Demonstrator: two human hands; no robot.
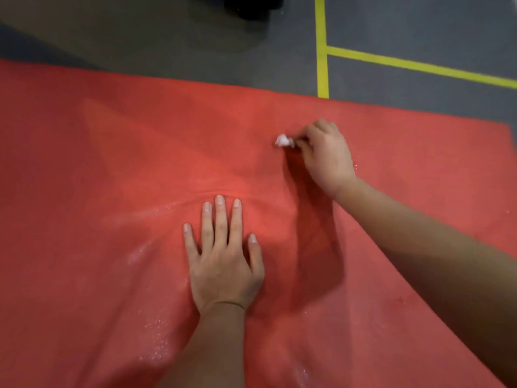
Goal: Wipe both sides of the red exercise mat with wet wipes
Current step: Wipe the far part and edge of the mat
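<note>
Red mat spread on a grey gym floor, two hands at work on it.

The red exercise mat (112,163) lies flat across the dark grey floor (195,60), filling most of the view, its far edge running beside yellow tape lines (321,51) that meet at a corner. Shiny wet streaks and droplets show on the mat near its middle and lower part. A dark, blurred object (251,7) sits on the floor beyond the mat; I can't tell what it is. The left hand (223,261) presses flat on the mat, fingers straight and spread. The right hand (326,155), farther out, is curled round a small crumpled white wet wipe (284,140), holding it against the mat.
</note>
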